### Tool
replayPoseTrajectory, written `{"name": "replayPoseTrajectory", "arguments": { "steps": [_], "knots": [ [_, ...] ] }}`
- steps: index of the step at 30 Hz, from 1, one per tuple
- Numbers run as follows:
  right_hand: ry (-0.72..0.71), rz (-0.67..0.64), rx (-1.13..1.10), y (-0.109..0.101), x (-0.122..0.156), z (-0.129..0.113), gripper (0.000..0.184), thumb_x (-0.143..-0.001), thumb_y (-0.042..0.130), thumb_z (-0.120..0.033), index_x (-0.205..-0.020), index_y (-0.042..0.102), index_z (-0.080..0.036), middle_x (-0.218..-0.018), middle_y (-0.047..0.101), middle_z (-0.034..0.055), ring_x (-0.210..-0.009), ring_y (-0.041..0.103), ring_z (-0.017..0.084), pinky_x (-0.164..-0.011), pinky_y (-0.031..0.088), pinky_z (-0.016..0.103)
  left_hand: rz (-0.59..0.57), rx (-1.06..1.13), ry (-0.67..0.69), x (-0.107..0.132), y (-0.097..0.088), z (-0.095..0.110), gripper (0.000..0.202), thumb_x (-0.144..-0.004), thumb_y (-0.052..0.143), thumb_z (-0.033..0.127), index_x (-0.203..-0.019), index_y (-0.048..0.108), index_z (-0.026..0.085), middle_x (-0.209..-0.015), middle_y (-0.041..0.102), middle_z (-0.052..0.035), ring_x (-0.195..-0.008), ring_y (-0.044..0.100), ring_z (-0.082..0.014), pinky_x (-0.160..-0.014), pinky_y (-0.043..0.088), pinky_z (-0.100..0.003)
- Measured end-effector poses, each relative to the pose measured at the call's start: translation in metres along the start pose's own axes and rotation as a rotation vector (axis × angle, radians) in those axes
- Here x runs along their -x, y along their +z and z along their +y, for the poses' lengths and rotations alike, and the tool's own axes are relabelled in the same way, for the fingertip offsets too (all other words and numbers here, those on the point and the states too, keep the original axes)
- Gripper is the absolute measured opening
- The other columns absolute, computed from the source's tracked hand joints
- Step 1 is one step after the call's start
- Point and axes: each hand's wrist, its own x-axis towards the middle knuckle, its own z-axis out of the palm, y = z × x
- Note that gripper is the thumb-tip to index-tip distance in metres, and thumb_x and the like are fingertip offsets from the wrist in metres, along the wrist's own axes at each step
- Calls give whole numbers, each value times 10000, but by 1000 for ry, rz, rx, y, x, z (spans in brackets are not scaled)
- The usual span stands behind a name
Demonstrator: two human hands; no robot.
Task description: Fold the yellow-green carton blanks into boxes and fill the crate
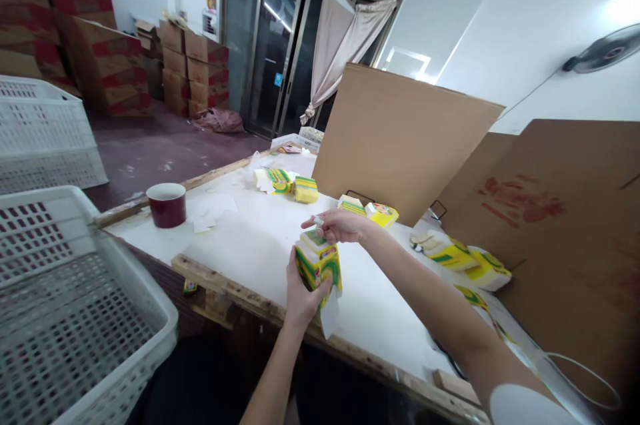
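Note:
My left hand (301,295) is wrapped round a yellow and green printed carton (320,265), which it holds tilted above the near part of the white tabletop. A white flap hangs from the carton's lower end. Just over the carton's upper end is my right hand (343,225), its fingers drawn together and the index pointing left. Something small and white (318,219) shows at those fingertips; whether it is held or wrapped on a finger is unclear. Flat yellow cartons (383,214) lie behind my right hand.
The white table (240,238) has a wooden edge. A dark red mug (167,206) stands at its left, and more cartons (306,189) lie farther back. White plastic crates (85,231) are at the left. Large cardboard sheets (405,138) rise behind; stacked boxes (110,65) fill the back left.

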Motion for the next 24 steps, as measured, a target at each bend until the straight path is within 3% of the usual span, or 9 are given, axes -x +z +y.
{"name": "replayPoseTrajectory", "arguments": {
  "steps": [2,4,7,9,11,16,21,24],
  "knots": [
    [-33,17,-2,2,0,-9,189,-871,428,-69,-938,599,-20,-697,648,84,-470,551,80,-400,450,169,-23,-22,14,0,0,-1,961,-641,728,339,-1407,161,222,-1362,342,-144,-1246,402,-282,-1018,374,-434],
    [-132,59,-29,1,-1,-26,202,-879,399,-48,-931,593,-64,-798,661,75,-549,583,61,-445,468,133,-44,-104,33,0,0,-1,994,-617,739,344,-1414,160,206,-1336,351,-146,-1232,406,-287,-1020,369,-435],
    [-322,139,-68,-4,-8,-58,225,-911,364,-63,-875,575,-133,-770,638,-13,-442,457,-24,-379,350,36,-101,-221,73,2,1,0,1016,-582,753,336,-1413,190,177,-1280,386,-143,-1211,410,-299,-1023,360,-438],
    [-357,167,-41,-6,-14,-73,197,-901,402,-69,-818,571,-126,-722,627,-23,-373,375,-28,-327,298,50,-102,-217,75,3,1,1,1005,-590,745,336,-1413,189,184,-1282,387,-139,-1214,408,-298,-1021,361,-436],
    [-342,183,14,-6,-18,-76,144,-868,472,-64,-789,581,-115,-698,630,-9,-368,395,-13,-335,340,81,-68,-171,54,3,0,0,998,-603,737,341,-1415,171,208,-1312,370,-135,-1226,404,-293,-1020,364,-434],
    [-326,252,118,-16,-16,-40,31,-802,605,-104,-823,613,-126,-759,663,35,-486,528,35,-471,468,143,-28,-154,-16,1,-1,-2,1046,-548,774,361,-1408,204,187,-1326,367,-155,-1248,388,-313,-1037,342,-441],
    [-370,429,192,-46,-1,16,97,-824,563,-158,-917,591,-157,-859,641,33,-523,514,27,-507,457,146,85,-22,-175,-7,-4,-3,1018,-515,797,342,-1374,274,188,-1275,453,-145,-1204,451,-314,-1008,376,-425],
    [-420,505,298,-49,12,58,147,-807,552,-179,-951,582,-162,-858,613,26,-545,505,38,-518,446,165,114,20,-229,-11,-5,-5,986,-532,797,342,-1363,288,192,-1250,490,-139,-1173,483,-301,-980,406,-414]
  ]
}}
